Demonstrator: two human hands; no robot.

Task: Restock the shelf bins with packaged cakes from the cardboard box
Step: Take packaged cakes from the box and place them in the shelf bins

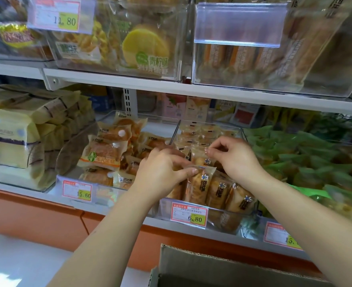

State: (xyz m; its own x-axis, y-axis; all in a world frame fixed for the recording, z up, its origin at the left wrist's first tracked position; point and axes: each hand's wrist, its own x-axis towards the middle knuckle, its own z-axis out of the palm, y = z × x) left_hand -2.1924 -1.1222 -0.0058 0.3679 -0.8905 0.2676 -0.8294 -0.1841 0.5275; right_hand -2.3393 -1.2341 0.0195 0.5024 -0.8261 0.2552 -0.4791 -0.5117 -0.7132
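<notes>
At the lower shelf of a shop snack rack, white boards with an orange panel underneath and a pale floor off to the lower left. Only the head view here. Everything sits in clear plastic bins side by side. The upper shelf carries bins too, one with a yellow round cake pack and an 11.80 price tag clipped on front.

The middle bin on the lower shelf, tagged 6.80, is where the packaged cakes are. They stand upright in a tight row at the front, with more lying flatter behind. Golden-brown cake in see-through crinkly wrappers, with a dark vertical logo down each one.

The left hand is over the bin's front left. Its fingers are curled and its thumb is pressed onto the top seal of the front-most pack, so it's gripping that wrapper edge. The right hand is just behind and to the right, thumb and forefinger pinching the top of a pack further back, other fingers tucked in loosely.

The bin to the left holds bigger orange-labelled cake packs with a 15.60 tag. To the right is a pile of green packets. The cardboard box is at the bottom edge, flap up, directly below the arms. Can't see inside it.
</notes>
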